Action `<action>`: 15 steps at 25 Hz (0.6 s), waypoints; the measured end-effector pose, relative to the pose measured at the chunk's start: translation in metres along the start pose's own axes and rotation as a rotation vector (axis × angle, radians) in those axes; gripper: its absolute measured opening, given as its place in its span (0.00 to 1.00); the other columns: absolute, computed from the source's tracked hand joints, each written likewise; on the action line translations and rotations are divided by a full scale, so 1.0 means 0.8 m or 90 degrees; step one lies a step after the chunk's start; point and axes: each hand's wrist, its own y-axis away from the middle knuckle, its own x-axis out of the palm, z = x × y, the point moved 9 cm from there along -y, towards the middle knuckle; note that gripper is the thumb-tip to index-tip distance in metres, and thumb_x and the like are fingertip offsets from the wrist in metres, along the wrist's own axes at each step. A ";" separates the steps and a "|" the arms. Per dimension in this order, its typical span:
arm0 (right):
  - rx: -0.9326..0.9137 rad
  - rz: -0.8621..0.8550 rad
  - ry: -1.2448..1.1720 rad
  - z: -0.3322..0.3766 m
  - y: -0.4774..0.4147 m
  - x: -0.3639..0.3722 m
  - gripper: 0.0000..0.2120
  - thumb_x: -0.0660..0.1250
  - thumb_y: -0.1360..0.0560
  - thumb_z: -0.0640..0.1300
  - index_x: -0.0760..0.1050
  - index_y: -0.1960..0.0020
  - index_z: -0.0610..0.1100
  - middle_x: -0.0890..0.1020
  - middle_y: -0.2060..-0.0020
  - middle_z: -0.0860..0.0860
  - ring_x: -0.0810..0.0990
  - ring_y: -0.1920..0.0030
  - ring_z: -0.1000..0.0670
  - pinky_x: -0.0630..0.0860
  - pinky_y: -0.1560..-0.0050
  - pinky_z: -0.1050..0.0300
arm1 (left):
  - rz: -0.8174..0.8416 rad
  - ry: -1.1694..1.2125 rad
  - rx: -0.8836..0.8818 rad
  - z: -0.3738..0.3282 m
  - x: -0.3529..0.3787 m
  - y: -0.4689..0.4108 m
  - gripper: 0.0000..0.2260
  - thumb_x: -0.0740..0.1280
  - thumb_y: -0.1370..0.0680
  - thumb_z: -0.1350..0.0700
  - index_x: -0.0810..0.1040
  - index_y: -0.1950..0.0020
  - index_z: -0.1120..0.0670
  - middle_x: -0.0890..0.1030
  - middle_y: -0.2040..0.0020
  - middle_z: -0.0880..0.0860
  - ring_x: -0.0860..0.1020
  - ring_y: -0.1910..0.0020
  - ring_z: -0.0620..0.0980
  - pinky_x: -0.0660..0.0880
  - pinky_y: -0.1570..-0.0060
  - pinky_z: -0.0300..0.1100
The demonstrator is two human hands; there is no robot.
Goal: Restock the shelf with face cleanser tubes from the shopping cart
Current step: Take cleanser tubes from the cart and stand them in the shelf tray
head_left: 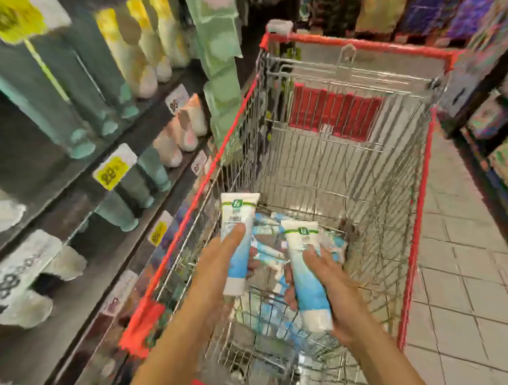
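Tubes in both hands, held above the shopping cart (pixel 418 213). Left hand (pixel 218 263) grips a white-and-blue face cleanser tube (pixel 240 237), thumb laid on its front, other fingers wrapped behind, cap end toward the person. Right hand (pixel 337 289) grips a second tube (pixel 306 283) the same way, thumb over the front, fingers curled round its left edge. The two tubes are side by side, apart, not touching. Below them more tubes (pixel 267 244) lie piled at the near end of the wire basket; too blurred to count. Red panel (pixel 335 114) sits on the cart's far end wall. Shelf (pixel 79 186) stands just left of the cart, carrying blurred bottles (pixel 140 68) and yellow price tags (pixel 114 168). Tiled floor (pixel 472 284) on the right.
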 end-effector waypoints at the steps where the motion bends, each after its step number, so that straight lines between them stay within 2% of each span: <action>1: 0.014 0.029 0.011 -0.004 0.011 0.014 0.11 0.63 0.27 0.49 0.75 0.51 0.42 0.79 0.69 0.43 0.76 0.77 0.45 0.75 0.76 0.57 | -0.034 0.007 0.023 -0.001 -0.012 0.023 0.18 0.69 0.35 0.42 0.78 0.57 0.55 0.81 0.69 0.53 0.78 0.74 0.47 0.73 0.76 0.37; 4: 0.049 0.109 0.085 -0.015 0.031 0.050 0.19 0.65 0.29 0.55 0.73 0.45 0.44 0.78 0.65 0.42 0.76 0.75 0.45 0.75 0.73 0.57 | -0.117 0.042 0.080 0.000 -0.048 0.089 0.17 0.70 0.34 0.42 0.79 0.54 0.53 0.81 0.66 0.54 0.78 0.70 0.48 0.75 0.71 0.39; 7: 0.082 0.193 0.126 -0.037 0.054 0.102 0.21 0.67 0.31 0.56 0.72 0.44 0.44 0.77 0.65 0.42 0.76 0.75 0.46 0.75 0.74 0.57 | -0.219 0.068 0.115 0.004 -0.097 0.166 0.16 0.73 0.32 0.43 0.78 0.52 0.52 0.80 0.65 0.53 0.78 0.69 0.49 0.74 0.70 0.40; 11: 0.109 0.300 0.180 -0.083 0.096 0.181 0.11 0.69 0.34 0.56 0.79 0.54 0.54 0.80 0.66 0.48 0.78 0.73 0.51 0.76 0.74 0.60 | -0.358 0.120 0.185 0.003 -0.158 0.275 0.13 0.71 0.32 0.43 0.79 0.55 0.51 0.80 0.65 0.52 0.79 0.68 0.49 0.75 0.70 0.42; 13: 0.134 0.369 0.185 -0.109 0.125 0.225 0.07 0.72 0.33 0.54 0.80 0.56 0.54 0.80 0.68 0.50 0.78 0.74 0.52 0.75 0.74 0.61 | -0.420 0.143 0.222 0.003 -0.183 0.331 0.15 0.74 0.33 0.44 0.79 0.54 0.52 0.80 0.64 0.53 0.78 0.69 0.49 0.75 0.69 0.42; 15: 0.174 0.448 0.179 -0.137 0.161 0.270 0.09 0.71 0.32 0.54 0.79 0.54 0.52 0.79 0.69 0.48 0.77 0.75 0.50 0.75 0.75 0.59 | -0.490 0.162 0.246 0.008 -0.209 0.386 0.20 0.73 0.35 0.42 0.78 0.52 0.54 0.81 0.65 0.52 0.78 0.70 0.48 0.75 0.71 0.40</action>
